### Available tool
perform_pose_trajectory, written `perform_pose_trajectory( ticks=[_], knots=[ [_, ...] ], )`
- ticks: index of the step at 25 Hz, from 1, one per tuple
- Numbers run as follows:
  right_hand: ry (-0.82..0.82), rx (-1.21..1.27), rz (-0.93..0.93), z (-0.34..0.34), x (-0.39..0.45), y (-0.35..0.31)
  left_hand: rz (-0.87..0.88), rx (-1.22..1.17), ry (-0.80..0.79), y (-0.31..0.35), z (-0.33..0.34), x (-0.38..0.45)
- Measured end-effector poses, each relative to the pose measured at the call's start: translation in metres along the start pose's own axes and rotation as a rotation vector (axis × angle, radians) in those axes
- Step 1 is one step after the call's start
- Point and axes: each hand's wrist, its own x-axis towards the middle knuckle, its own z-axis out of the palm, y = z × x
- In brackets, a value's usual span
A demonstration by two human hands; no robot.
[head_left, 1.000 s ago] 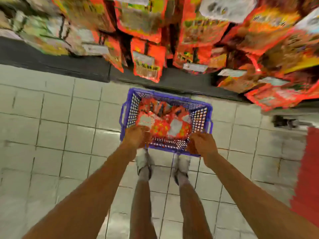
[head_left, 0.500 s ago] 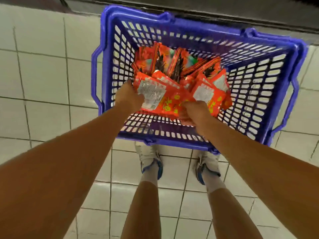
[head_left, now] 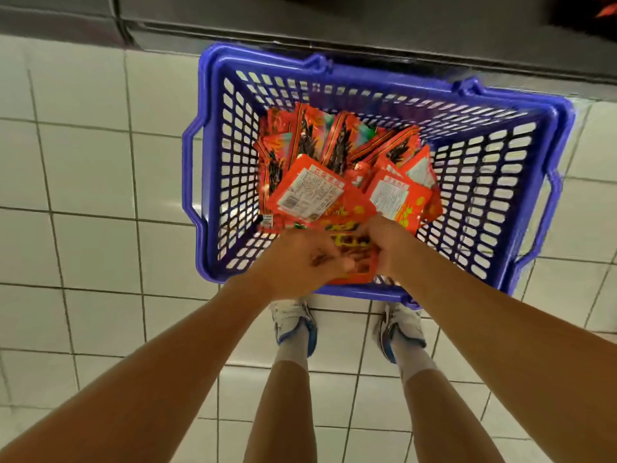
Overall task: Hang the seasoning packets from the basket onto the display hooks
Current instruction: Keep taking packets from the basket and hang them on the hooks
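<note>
Floor [head_left: 83, 182], tiled: carries the basket [head_left: 547, 182] at 12 o'clock from my feet, within reach. Packets [head_left: 337, 145] heaped inside, near side. My left hand [head_left: 300, 262] and right hand [head_left: 389, 247] each close a grip on one red bundle [head_left: 350, 228]. White back labels show; print unreadable.

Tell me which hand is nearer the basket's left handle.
Left. The left hand is at the near wall, toward the left handle; the right hand is farther right. Both grip a packet.
</note>
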Motion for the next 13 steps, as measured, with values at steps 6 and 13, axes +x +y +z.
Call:
perform_pose_trajectory(
  ticks=[6,13],
  knots=[
    [0.046,-0.024,-0.037,-0.048,-0.001,0.011,-0.199,0.748,0.285,-0.011,-0.036,0.101],
    [-0.018,0.206,-0.098,-0.051,-0.02,0.015,0.13,0.43,0.175,0.01,-0.011,0.052]
  ],
)
